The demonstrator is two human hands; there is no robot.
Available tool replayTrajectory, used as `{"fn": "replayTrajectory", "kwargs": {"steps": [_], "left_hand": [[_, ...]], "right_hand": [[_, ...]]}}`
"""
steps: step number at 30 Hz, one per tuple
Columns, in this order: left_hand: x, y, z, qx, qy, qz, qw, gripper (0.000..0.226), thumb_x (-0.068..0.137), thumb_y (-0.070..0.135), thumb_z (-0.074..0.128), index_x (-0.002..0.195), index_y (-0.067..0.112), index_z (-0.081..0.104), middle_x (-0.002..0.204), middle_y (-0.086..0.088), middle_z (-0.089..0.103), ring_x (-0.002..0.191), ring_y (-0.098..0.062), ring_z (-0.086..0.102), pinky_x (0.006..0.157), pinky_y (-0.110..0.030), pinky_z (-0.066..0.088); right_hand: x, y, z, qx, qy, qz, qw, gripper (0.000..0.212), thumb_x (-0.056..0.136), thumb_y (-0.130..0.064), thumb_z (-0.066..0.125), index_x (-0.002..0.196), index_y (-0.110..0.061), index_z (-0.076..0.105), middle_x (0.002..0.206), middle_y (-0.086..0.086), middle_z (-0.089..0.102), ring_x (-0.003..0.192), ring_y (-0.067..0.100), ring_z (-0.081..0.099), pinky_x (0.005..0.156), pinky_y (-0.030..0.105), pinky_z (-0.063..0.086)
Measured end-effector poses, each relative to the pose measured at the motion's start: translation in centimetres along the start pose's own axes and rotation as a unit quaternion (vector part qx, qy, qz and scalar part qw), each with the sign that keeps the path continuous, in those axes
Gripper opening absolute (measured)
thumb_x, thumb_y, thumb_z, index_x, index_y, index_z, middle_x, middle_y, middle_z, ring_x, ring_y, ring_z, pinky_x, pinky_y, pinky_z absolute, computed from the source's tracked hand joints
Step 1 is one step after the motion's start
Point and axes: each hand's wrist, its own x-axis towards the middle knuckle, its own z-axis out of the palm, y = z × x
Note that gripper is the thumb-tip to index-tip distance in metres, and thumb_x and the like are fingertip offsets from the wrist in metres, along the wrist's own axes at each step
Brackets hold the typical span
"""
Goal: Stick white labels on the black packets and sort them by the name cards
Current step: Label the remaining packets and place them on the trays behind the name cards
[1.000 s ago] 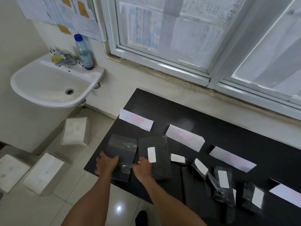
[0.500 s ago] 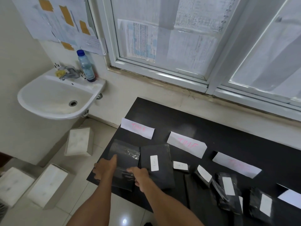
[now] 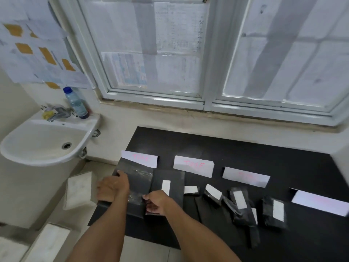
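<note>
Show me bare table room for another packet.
Free: on the black table, the far strip between the white name cards and the wall; the near right corner below the rightmost card. Crowded: the labelled black packets, and the left end, where left hand and right hand are on the unlabelled black packet.
</note>
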Motion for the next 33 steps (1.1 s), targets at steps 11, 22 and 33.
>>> {"fn": "replayTrajectory", "kwargs": {"steps": [11,22,33], "left_hand": [[-14.0,8.3,8.3,-0.089,-0.344,0.234,0.905,0.055,0.088,0.049,0.054,0.119,0.004,0.061,0.122,-0.017,0.062,0.106,-0.035,0.059,0.097,-0.042,0.047],[-42.5,10.2,19.4,-0.093,-0.642,0.222,0.728,0.008,0.098,0.013,0.051,0.097,0.009,0.058,0.110,-0.020,0.064,0.093,-0.031,0.061,0.080,-0.039,0.052],[-53.5,11.1,26.0,-0.061,-0.659,0.170,0.730,0.008,0.098,0.018,0.052,0.095,0.012,0.056,0.102,-0.016,0.065,0.090,-0.030,0.062,0.081,-0.040,0.052]], "right_hand": [[-7.0,6.0,-19.6,0.131,0.155,-0.141,0.969,0.025,0.088,-0.001,0.045,0.092,-0.018,0.063,0.083,0.004,0.062,0.068,0.013,0.055,0.054,0.021,0.043],[-18.8,21.0,-44.1,0.323,0.381,-0.107,0.860,0.011,0.083,-0.007,0.058,0.078,-0.013,0.066,0.071,0.007,0.058,0.061,0.015,0.050,0.058,0.024,0.041],[-22.7,30.0,-56.2,0.152,0.578,0.028,0.801,0.033,0.083,-0.007,0.053,0.113,-0.008,0.067,0.121,0.012,0.064,0.111,0.031,0.059,0.089,0.028,0.044]]}}
